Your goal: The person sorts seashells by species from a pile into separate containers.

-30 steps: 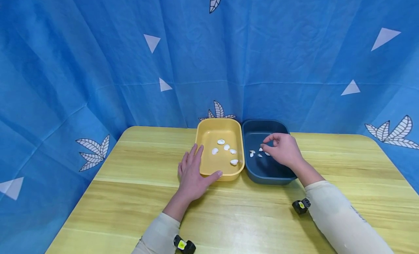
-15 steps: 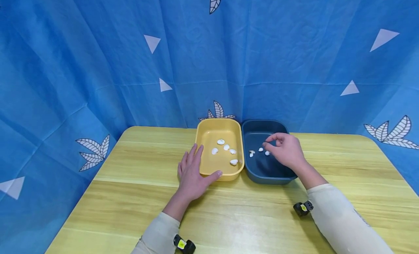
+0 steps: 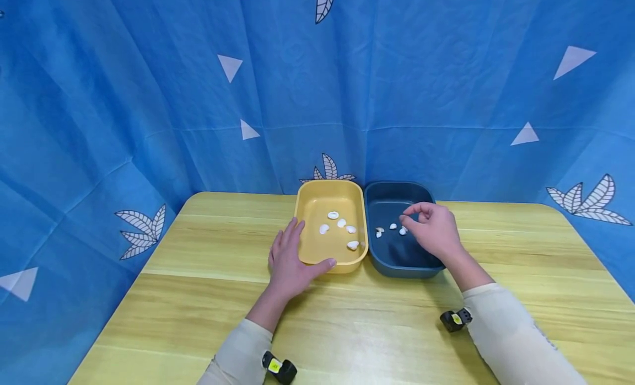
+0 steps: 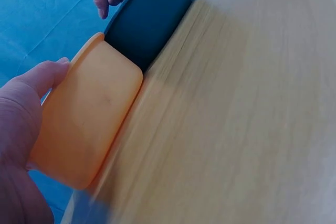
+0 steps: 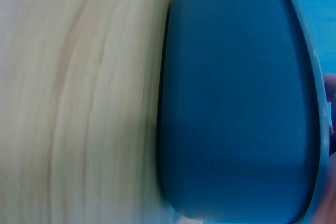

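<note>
My left hand (image 3: 290, 269) rests on the yellow tray (image 3: 303, 208), fingers at its left side and thumb along the near rim. Several white seashells (image 3: 342, 223) lie scattered on its floor. Against its right side stands the dark blue tray (image 3: 384, 189), with several smaller white shells (image 3: 393, 226) inside. Over this tray hovers my right hand (image 3: 435, 230), thumb and index fingertips close together just above the shells. Whether a shell sits between those fingertips is too small to tell. The left wrist view shows my left thumb (image 4: 52, 72) at the yellow rim.
Both trays stand side by side near the far edge of a wooden table (image 3: 347, 324). A blue curtain (image 3: 307, 87) with leaf and triangle prints hangs right behind it. A small black camera is strapped to each sleeve (image 3: 516, 330).
My right hand has shifted slightly right and its fingertips stand a little higher above the shells. One small shell at the tray's middle no longer shows there. The left hand stays put.
</note>
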{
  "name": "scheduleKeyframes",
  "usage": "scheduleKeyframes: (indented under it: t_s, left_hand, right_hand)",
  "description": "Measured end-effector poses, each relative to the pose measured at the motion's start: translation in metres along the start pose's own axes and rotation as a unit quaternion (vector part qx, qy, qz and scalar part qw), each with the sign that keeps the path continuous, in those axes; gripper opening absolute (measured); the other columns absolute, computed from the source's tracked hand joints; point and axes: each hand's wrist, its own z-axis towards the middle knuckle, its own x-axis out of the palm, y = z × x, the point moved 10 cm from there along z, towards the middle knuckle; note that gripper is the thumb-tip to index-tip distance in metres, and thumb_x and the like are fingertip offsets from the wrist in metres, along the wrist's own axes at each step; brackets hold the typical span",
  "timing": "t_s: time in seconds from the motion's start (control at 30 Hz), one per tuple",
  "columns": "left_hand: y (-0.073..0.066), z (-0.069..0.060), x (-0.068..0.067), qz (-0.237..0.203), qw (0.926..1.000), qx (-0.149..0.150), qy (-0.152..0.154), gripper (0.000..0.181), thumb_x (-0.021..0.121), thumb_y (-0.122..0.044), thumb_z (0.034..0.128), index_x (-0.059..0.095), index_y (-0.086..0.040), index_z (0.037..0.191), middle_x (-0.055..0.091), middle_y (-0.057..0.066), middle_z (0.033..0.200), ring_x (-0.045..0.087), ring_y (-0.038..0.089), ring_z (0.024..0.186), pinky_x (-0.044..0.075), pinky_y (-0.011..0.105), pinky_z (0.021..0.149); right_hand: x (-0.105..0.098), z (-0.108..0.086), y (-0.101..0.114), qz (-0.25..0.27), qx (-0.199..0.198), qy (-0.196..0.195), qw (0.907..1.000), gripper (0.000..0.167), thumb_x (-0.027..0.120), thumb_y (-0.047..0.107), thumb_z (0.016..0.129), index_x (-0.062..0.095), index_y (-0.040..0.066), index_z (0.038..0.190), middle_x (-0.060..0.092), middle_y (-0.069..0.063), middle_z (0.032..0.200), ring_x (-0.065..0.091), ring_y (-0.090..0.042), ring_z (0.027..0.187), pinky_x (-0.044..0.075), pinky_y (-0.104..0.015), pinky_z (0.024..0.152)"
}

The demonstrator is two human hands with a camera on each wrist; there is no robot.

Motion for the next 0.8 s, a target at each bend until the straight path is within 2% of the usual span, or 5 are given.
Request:
scheduleKeyframes:
  t_s: [0.33,0.47,0.6,0.7,0.8]
  left_hand:
    - [0.000,0.007,0.002,0.030,0.9989,-0.018,0.030,0.109,0.077,-0.066,0.0719,0.028,-0.022,0.159,0.015,-0.002,0.164,0.008,0.039,0.146,0.008,0.062,0.111]
    - [-0.002,0.008,0.000,0.036,0.9985,-0.018,0.036,0.108,0.078,-0.064,0.0722,0.028,-0.024,0.159,0.016,0.001,0.163,0.008,0.038,0.146,0.008,0.062,0.111]
    - [-0.009,0.011,-0.005,0.041,0.9985,-0.006,0.035,0.100,0.074,-0.063,0.0764,0.030,-0.026,0.158,0.015,0.004,0.163,0.006,0.037,0.146,0.006,0.063,0.111]
    - [-0.019,0.015,-0.014,0.079,0.9964,0.024,0.020,0.094,0.067,-0.064,0.0820,0.031,-0.023,0.158,0.014,0.009,0.164,0.004,0.039,0.147,0.002,0.065,0.111]
    - [-0.030,0.023,-0.025,0.170,0.9839,0.055,-0.004,0.094,0.058,-0.071,0.0845,0.029,-0.021,0.159,0.010,0.012,0.165,0.000,0.043,0.148,-0.005,0.067,0.110]
  right_hand:
    - [0.000,-0.003,0.008,-0.048,-0.013,-0.013,0.9987,0.025,0.073,0.024,0.091,0.069,0.004,0.104,0.038,0.000,0.059,0.042,-0.023,0.051,0.035,-0.036,0.052]
    - [-0.003,-0.005,0.009,-0.096,-0.012,-0.035,0.9947,0.031,0.072,0.029,0.091,0.066,0.005,0.109,0.048,-0.003,0.068,0.046,-0.025,0.059,0.035,-0.037,0.057]
    - [-0.007,-0.006,0.012,-0.133,-0.017,-0.048,0.9899,0.036,0.072,0.034,0.091,0.065,0.008,0.115,0.064,-0.007,0.087,0.058,-0.028,0.076,0.043,-0.044,0.065]
    - [-0.010,-0.006,0.017,-0.151,-0.032,-0.050,0.9867,0.046,0.070,0.040,0.092,0.063,0.008,0.124,0.066,-0.011,0.107,0.061,-0.031,0.094,0.046,-0.052,0.076]
    - [-0.010,-0.006,0.022,-0.151,-0.042,-0.040,0.9869,0.057,0.068,0.046,0.092,0.058,0.008,0.134,0.057,-0.016,0.129,0.053,-0.038,0.116,0.044,-0.059,0.091]
